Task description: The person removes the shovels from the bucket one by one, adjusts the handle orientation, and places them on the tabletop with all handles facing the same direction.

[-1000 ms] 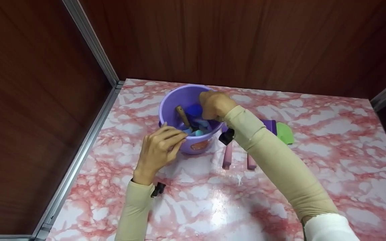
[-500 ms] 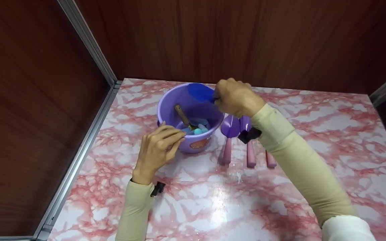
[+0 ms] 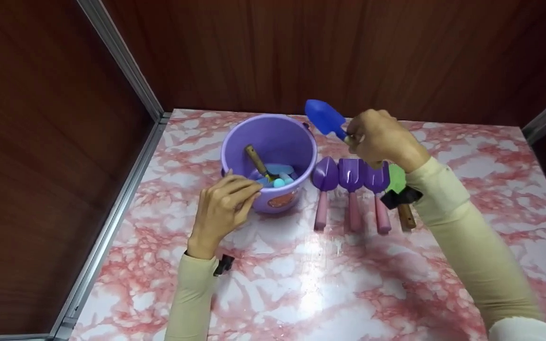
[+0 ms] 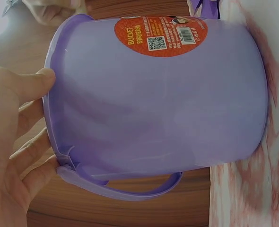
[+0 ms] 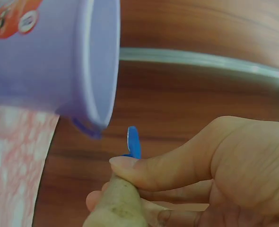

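Head view: left hand [image 3: 225, 203] is pinching the bucket [image 3: 277, 130] by its rim, apparently steadying it; right hand [image 3: 383, 139] is gripping the blue trowel [image 3: 324, 117], blade extending beyond its fingers.

From the head of the person before us, one camera faces forward and down over the marbled table [image 3: 254, 289], framing left hand [image 3: 225, 208] and right hand [image 3: 383, 142]. The left-wrist camera looks closely at the purple bucket [image 4: 153, 113]; the right-wrist camera faces past the blue trowel [image 5: 135, 143] toward a brown panel [image 5: 201, 97]. All three share the bucket.
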Available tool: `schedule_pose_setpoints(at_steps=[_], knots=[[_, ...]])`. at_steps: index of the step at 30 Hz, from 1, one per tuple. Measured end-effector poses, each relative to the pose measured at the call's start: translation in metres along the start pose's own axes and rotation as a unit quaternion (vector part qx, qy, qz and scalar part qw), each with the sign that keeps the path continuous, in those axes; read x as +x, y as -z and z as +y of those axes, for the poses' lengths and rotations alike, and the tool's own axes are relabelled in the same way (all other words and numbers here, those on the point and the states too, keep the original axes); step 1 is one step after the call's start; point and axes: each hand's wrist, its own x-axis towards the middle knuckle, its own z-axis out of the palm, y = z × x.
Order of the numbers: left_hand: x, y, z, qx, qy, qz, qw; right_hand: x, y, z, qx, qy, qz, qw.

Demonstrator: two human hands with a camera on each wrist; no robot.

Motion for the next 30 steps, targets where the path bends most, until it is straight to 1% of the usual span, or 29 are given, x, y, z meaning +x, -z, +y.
schedule_pose_setpoints(at_steps=[3,6,9,11,16,19,23,30], knots=[[-0.001,0.000,0.000,0.000,0.000,0.000,1.0000,-0.005,0.000,0.020,0.024,-0.003,0.006,0.9997],[0.000,0.001,0.001,0.001,0.002,-0.004,1.0000,-0.013,0.002,0.041,0.066,-0.025,0.004,0.9975],[0.000,0.002,0.003,0.001,0.003,-0.009,1.0000,-0.022,0.005,0.064,0.095,-0.043,0.003,0.9946],[0.001,0.002,0.004,0.001,0.006,-0.013,0.9999,-0.028,0.006,0.079,0.094,-0.045,0.016,0.9944],[0.001,0.003,0.004,-0.002,0.012,-0.016,0.9998,-0.039,0.005,0.109,0.072,-0.048,0.052,0.9949],[0.001,0.003,0.004,-0.002,0.014,-0.014,0.9998,-0.044,0.001,0.123,0.086,-0.063,0.058,0.9926],[0.000,0.003,0.004,-0.002,0.017,-0.013,0.9998,-0.050,-0.006,0.138,0.118,-0.086,0.060,0.9874],[0.001,0.002,0.005,-0.004,0.020,-0.017,0.9997,-0.063,-0.019,0.171,0.120,-0.133,0.063,0.9818]])
